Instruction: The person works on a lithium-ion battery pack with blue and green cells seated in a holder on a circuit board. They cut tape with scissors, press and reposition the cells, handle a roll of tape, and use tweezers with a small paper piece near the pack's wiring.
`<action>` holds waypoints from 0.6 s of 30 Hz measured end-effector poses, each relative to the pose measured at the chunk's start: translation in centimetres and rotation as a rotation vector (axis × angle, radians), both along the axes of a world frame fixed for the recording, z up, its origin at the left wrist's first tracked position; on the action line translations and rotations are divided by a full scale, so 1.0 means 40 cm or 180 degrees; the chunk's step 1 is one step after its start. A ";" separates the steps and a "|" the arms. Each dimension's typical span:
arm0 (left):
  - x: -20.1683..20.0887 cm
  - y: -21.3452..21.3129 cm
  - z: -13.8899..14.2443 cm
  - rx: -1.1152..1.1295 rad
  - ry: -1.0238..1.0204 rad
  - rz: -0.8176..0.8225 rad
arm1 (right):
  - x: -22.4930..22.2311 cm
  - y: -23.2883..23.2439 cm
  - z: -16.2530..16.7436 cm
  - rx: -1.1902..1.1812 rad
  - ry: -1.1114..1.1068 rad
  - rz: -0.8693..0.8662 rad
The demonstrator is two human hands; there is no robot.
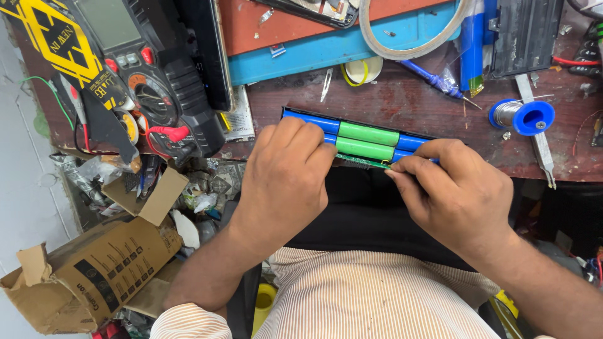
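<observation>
- Starting at the far left, the black multimeter (135, 69) with its red probe lead lies untouched on the bench, and a torn cardboard box (94, 270) sits lower down beside my left arm.
- My left hand (286, 182) is curled over the left end of the battery pack (364, 141), fingers closed on top of the blue cells, pressing it steady at the near edge of the wooden bench (427, 100).
- The pack lies lengthwise across that edge: blue cells at each end, two green cells bare in the middle, and a thin green circuit strip (361, 161) along its near side. I judge the cells already stand lined up, while the strip looks only partly seated.
- My right hand (458, 194) pinches the right end of the strip and pack between thumb and fingertips, closed on it.
- Farther right, the blue solder spool (524, 116) and the tweezers (539, 141) lie unused, so I judge any joining is not yet begun.
</observation>
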State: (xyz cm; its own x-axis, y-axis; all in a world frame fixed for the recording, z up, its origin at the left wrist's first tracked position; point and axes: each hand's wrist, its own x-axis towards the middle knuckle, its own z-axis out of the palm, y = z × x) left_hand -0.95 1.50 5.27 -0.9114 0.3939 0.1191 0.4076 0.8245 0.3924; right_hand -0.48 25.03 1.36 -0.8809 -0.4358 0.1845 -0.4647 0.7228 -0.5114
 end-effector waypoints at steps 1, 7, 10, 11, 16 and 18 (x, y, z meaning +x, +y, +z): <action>0.002 0.001 -0.001 -0.0043 -0.0006 -0.0004 | -0.001 0.000 0.002 -0.0010 -0.0045 -0.0007; 0.005 0.007 -0.016 -0.0058 0.0121 -0.0102 | -0.009 0.003 0.008 -0.0104 -0.0096 0.0021; 0.008 -0.002 -0.018 0.0125 0.0126 -0.0052 | -0.011 0.004 0.009 -0.0165 -0.0149 0.0005; 0.010 -0.002 -0.019 0.0162 0.0139 -0.0039 | -0.012 0.005 0.009 -0.0205 -0.0179 0.0000; 0.020 0.000 -0.029 0.0262 0.0211 0.0004 | -0.019 0.016 0.007 -0.0267 -0.0183 0.0129; 0.025 0.000 -0.034 0.0300 0.0269 0.0010 | -0.020 0.019 0.006 -0.0355 -0.0239 0.0143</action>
State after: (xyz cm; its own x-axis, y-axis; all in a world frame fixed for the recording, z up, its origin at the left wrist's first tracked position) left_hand 0.07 1.50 3.90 -0.8978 0.3744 0.2320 0.4400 0.7870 0.4325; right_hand -1.27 25.81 1.58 -0.8742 -0.4555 0.1682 -0.4526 0.6389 -0.6221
